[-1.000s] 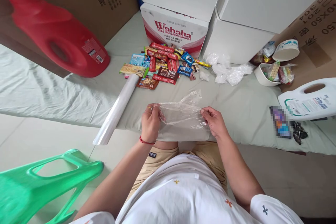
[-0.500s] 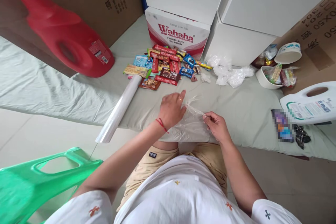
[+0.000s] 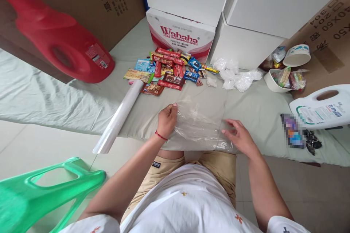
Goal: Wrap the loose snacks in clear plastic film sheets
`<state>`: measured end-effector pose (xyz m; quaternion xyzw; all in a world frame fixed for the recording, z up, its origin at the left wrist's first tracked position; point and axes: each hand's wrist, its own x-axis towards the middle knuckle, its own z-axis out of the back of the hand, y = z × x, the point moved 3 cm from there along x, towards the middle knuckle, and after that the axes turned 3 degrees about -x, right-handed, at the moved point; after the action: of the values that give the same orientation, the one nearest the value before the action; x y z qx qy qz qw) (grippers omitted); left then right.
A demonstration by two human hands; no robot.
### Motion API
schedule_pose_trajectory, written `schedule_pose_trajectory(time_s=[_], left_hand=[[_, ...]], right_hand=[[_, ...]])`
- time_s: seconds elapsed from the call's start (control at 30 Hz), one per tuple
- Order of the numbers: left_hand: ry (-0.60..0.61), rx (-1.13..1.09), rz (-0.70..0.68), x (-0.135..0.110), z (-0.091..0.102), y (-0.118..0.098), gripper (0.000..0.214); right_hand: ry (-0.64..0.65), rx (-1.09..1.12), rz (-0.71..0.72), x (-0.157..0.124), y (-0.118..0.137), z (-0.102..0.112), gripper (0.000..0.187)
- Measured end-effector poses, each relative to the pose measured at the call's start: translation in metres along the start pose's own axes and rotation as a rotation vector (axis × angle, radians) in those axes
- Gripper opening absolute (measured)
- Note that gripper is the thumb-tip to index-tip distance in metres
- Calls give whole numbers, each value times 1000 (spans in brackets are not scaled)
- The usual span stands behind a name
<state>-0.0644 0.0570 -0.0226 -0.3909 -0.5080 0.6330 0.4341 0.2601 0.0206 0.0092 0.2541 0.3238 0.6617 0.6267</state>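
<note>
A sheet of clear plastic film (image 3: 198,127) lies thin and crinkled on the cloth in front of me. Its left edge is pinched in my left hand (image 3: 167,118), thumb against the fingers. At the film's right side, my right hand (image 3: 240,136) has its fingers apart and appears to hold nothing. Beyond the film is a pile of wrapped snacks (image 3: 171,80) in red, blue, yellow and brown packets. A roll of clear film (image 3: 119,116) rests slantwise to the left of my left hand.
Crumpled clear plastic (image 3: 237,76) lies right of the snacks. A Wahaha carton (image 3: 180,40) stands behind them. At left are a red jug (image 3: 65,40) and a green plastic stool (image 3: 49,185). Rightward are a white bowl (image 3: 275,82), a white jug (image 3: 322,107) and keys (image 3: 313,142).
My hands have moved apart. The left now pinches the film's left edge, while the right has let go and opened. The film is spread wider.
</note>
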Motion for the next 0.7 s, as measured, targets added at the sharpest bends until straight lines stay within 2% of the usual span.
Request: schedule_pose_trajectory(time_s=[0.1,0.17,0.23,0.3,0.37,0.43,0.5,0.6,0.63,0.7], left_hand=[[28,-48,29,-9,-7,0,42],[38,-73,42,-13,-10,-2,40],[49,-95,43,-17,-11,-4,39],[63,-119,36,-21,-9,-6,40],[91,-133,33,-25,-5,-8,41],[132,-143,36,-28,-1,-8,42],[170,-164,43,-30,1,-6,42],[182,-204,54,-28,2,-5,42],[160,-207,57,-26,3,-4,42],[78,-201,67,-20,5,-4,41]], right_hand=[[11,-115,174,13,32,-4,61],[29,-133,291,25,49,-22,68],[15,-113,338,41,55,-44,64],[-17,-25,295,60,52,-62,45],[-33,100,232,77,46,-73,36],[-12,199,196,91,44,-79,39],[63,246,182,101,46,-82,44],[190,332,105,112,48,-83,37],[180,372,63,116,47,-82,36],[76,447,-22,125,42,-75,36]])
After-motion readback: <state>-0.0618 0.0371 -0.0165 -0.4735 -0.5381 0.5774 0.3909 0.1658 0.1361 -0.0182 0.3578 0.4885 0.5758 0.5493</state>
